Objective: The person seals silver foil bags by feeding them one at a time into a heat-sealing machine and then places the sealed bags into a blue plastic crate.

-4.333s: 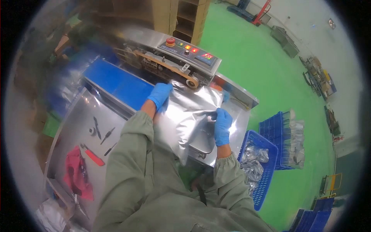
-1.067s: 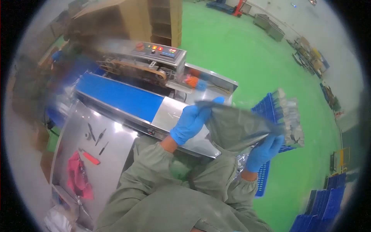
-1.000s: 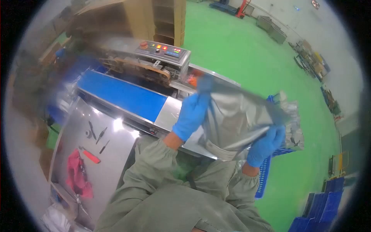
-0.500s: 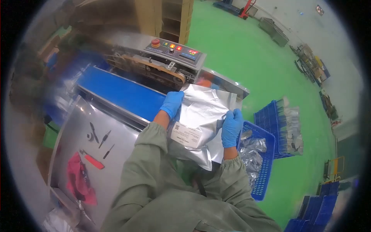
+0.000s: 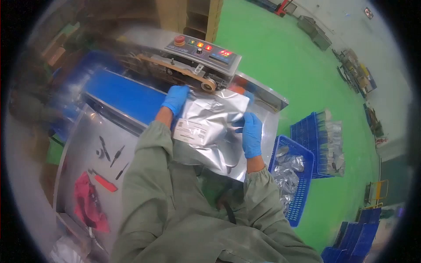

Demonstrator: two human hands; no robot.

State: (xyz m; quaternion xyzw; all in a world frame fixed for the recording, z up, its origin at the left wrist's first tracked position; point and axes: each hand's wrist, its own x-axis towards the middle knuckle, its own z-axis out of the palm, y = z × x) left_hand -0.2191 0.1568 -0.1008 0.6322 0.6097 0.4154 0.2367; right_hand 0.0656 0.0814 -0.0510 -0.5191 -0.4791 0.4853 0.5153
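A silver foil bag (image 5: 215, 111) with a white printed label (image 5: 191, 131) lies tilted in front of the sealing machine, its upper edge close under the machine's belt and roller. My left hand (image 5: 176, 100), in a blue glove, is closed on the bag's upper left corner. At the bag's right side, my right hand (image 5: 251, 135), also gloved in blue, has its fingers apart and stretched toward the foil. Whether those fingertips touch the bag is hard to make out.
The sealing machine's control panel (image 5: 204, 52) has lit buttons. Left of the bag runs a blue conveyor belt (image 5: 125, 94). A steel tray (image 5: 127, 147) carries small tools, a red-handled cutter (image 5: 105, 183) and a pink cloth (image 5: 87, 204). A blue basket (image 5: 302, 193) holds foil bags.
The bag has shifted left and up toward the machine's roller with my left hand. My right hand has loosened from its right edge and moved slightly left.
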